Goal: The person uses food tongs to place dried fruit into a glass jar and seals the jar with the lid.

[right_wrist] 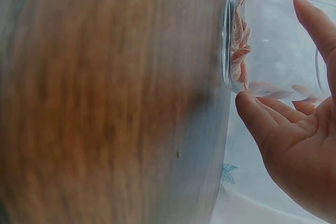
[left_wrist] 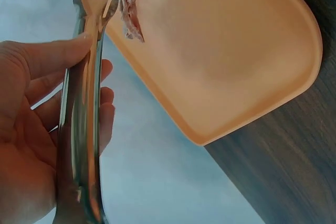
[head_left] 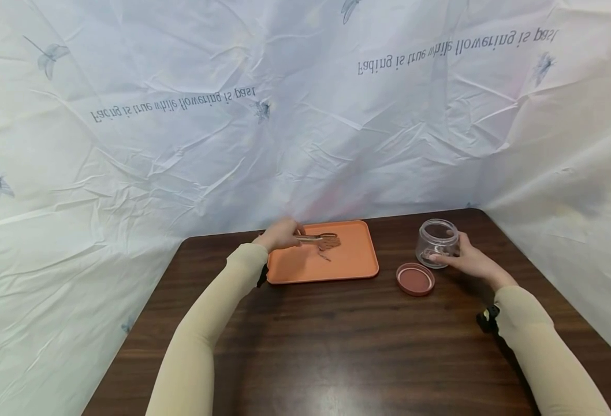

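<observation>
My left hand [head_left: 282, 233] holds metal tongs [left_wrist: 81, 108] by their arms, thumb on one side and fingers on the other. The tong tips are over an orange tray [head_left: 354, 260], right at some thin reddish-brown dried strips [left_wrist: 131, 11]. I cannot tell whether a strip is pinched in the tips. At the right, my right hand [head_left: 474, 260] grips a clear open jar [head_left: 430, 245] round its side, thumb and fingers on opposite walls. Several similar strips [right_wrist: 239, 45] lie at the jar's bottom.
A round reddish-brown lid [head_left: 415, 279] lies inner side up on the dark wooden table [head_left: 336, 341], between tray and jar, close to the jar. White printed sheeting [head_left: 305, 144] hangs behind the table's back edge and along both sides.
</observation>
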Action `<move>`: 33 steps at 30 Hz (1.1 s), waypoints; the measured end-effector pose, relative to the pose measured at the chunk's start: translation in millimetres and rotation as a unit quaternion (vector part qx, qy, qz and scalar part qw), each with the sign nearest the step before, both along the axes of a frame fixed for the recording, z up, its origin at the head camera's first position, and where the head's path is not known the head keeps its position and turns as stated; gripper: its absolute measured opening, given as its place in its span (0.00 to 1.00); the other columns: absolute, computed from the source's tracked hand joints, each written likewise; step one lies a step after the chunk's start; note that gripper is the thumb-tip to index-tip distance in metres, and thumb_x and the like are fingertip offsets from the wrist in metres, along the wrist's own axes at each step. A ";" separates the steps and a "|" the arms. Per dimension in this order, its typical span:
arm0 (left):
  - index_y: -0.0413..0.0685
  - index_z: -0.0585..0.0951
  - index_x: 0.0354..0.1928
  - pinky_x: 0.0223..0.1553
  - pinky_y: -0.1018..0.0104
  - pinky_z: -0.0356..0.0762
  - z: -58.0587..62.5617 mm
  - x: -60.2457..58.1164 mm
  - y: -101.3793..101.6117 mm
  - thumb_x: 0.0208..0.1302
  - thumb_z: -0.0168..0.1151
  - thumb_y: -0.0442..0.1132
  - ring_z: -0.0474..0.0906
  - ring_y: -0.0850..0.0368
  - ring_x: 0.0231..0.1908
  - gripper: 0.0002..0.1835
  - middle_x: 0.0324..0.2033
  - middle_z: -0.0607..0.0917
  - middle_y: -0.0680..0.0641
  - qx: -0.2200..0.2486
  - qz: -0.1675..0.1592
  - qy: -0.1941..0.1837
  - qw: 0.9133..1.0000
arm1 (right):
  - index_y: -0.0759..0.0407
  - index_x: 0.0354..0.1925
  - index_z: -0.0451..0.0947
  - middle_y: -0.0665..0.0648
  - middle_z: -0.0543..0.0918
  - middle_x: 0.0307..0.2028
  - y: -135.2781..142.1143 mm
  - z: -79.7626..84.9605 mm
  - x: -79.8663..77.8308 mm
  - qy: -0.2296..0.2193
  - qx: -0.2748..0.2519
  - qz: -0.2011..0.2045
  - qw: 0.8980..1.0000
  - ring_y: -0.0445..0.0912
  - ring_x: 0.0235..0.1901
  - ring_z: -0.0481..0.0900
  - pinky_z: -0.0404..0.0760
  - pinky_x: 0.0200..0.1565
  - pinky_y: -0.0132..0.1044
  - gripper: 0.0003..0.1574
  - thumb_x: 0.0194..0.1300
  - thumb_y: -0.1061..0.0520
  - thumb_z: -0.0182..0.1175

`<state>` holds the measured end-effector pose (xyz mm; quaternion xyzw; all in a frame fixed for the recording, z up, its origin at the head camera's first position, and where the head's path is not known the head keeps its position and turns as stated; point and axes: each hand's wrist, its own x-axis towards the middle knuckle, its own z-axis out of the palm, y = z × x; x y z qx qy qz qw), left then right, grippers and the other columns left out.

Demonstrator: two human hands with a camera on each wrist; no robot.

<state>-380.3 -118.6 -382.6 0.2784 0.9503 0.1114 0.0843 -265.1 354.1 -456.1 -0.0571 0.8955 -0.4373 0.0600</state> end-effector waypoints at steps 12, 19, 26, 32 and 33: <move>0.46 0.83 0.58 0.50 0.53 0.80 -1.7 5.9 -1.0 0.71 0.63 0.35 0.81 0.48 0.52 0.15 0.52 0.84 0.44 -0.002 0.014 0.019 1.000 | 0.71 0.75 0.28 0.87 0.51 0.68 0.5 -0.2 -1.6 -0.003 0.001 0.000 1.000 0.78 0.70 0.49 0.60 0.62 0.71 0.66 0.70 0.39 0.62; 0.46 0.82 0.59 0.51 0.51 0.80 2.4 7.9 -3.1 0.71 0.63 0.36 0.80 0.47 0.53 0.17 0.53 0.83 0.43 0.006 0.013 0.016 1.000 | 0.70 0.75 0.28 0.87 0.50 0.69 -0.5 -1.2 -0.6 -0.004 -0.001 0.000 1.000 0.78 0.70 0.49 0.59 0.62 0.71 0.67 0.70 0.39 0.63; 0.48 0.83 0.58 0.51 0.51 0.79 23.9 4.9 -7.5 0.71 0.64 0.38 0.80 0.48 0.52 0.15 0.52 0.83 0.44 0.046 0.016 0.031 0.998 | 0.71 0.75 0.27 0.88 0.49 0.69 -0.8 1.7 1.6 -0.006 0.008 0.000 1.000 0.79 0.70 0.48 0.59 0.61 0.72 0.68 0.70 0.39 0.63; 0.47 0.83 0.58 0.50 0.51 0.79 47.5 3.0 -10.7 0.71 0.64 0.39 0.81 0.47 0.50 0.15 0.49 0.85 0.43 0.065 0.025 0.050 0.996 | 0.70 0.76 0.27 0.88 0.48 0.69 -0.3 1.7 1.0 -0.008 0.012 0.000 1.000 0.79 0.69 0.48 0.59 0.61 0.73 0.68 0.70 0.38 0.63; 0.47 0.83 0.58 0.50 0.51 0.79 49.7 2.7 -10.7 0.71 0.64 0.39 0.81 0.47 0.49 0.15 0.49 0.85 0.43 0.069 0.026 0.052 0.996 | 0.70 0.76 0.27 0.88 0.48 0.69 0.0 1.9 0.8 -0.008 0.013 -0.001 1.000 0.79 0.69 0.48 0.59 0.61 0.73 0.68 0.70 0.38 0.63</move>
